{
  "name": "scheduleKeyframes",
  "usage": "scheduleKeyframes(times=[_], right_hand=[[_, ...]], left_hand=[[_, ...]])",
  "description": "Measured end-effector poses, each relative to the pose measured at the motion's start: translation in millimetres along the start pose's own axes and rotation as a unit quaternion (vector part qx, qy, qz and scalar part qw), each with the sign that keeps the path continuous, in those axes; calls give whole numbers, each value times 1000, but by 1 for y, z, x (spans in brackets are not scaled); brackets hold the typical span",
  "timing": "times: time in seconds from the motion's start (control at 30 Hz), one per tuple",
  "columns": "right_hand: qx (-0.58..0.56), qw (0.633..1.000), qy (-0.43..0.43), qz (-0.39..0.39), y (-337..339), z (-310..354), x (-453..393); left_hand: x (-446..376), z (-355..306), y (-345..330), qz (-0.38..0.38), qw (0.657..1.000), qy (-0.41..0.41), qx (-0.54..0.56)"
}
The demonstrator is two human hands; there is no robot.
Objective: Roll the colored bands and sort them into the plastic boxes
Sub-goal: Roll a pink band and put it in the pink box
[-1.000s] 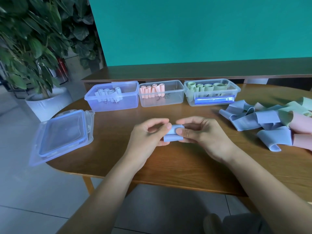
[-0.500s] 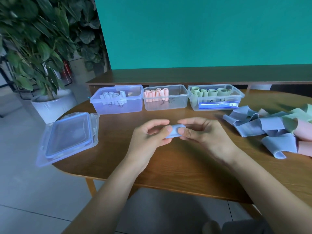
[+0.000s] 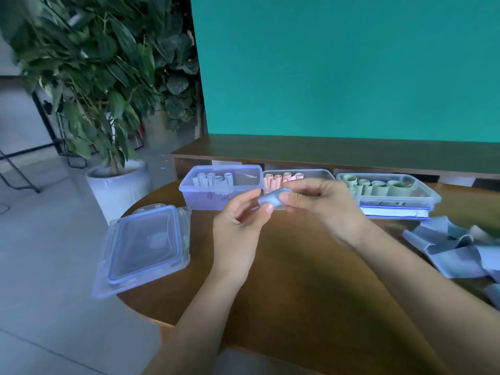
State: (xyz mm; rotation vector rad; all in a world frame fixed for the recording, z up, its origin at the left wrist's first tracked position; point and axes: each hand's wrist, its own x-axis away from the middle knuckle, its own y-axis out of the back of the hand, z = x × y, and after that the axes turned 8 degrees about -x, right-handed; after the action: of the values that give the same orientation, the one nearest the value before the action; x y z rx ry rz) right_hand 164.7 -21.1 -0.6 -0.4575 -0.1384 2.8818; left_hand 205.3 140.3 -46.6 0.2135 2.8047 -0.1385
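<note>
Where hands point(image 3: 273, 209) meet, perhaps lids point(image 3: 143, 247) beside.

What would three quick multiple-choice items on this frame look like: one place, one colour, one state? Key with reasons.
1. Where do the loose lids lie?
A. At the table's left edge
B. On the green rolls' box
C. On the floor

2. What colour is the roll held between the hands?
A. Pink
B. Green
C. Blue

3. How do the hands hold that roll?
A. Both pinch it
B. Only the left touches it
C. It lies on the table

Key:
1 A: the lids sit stacked at the left edge of the table, partly overhanging it.
2 C: the roll is blue, like the rolls in the left box.
3 A: the left hand and the right hand each pinch an end, above the table.
</note>
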Motion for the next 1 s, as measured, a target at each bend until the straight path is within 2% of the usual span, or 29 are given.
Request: scheduleKeyframes(times=[0.27, 0.37, 0.57, 0.77, 1.0], right_hand=[[142, 989, 32, -7, -19, -14, -126], [270, 962, 38, -10, -26, -28, -169], [433, 900, 6, 55, -43, -68, -231], [516, 849, 10, 117, -53, -97, -268], [558, 816, -3, 152, -62, -109, -279]], left_hand=[[-64, 36, 19, -91, 990, 66, -83], [-91, 43, 19, -94, 978, 59, -175], [-110, 57, 19, -118, 948, 35, -292], [-107, 69, 17, -100, 935, 17, -340], [-105, 68, 15, -95, 932, 16, -349]])
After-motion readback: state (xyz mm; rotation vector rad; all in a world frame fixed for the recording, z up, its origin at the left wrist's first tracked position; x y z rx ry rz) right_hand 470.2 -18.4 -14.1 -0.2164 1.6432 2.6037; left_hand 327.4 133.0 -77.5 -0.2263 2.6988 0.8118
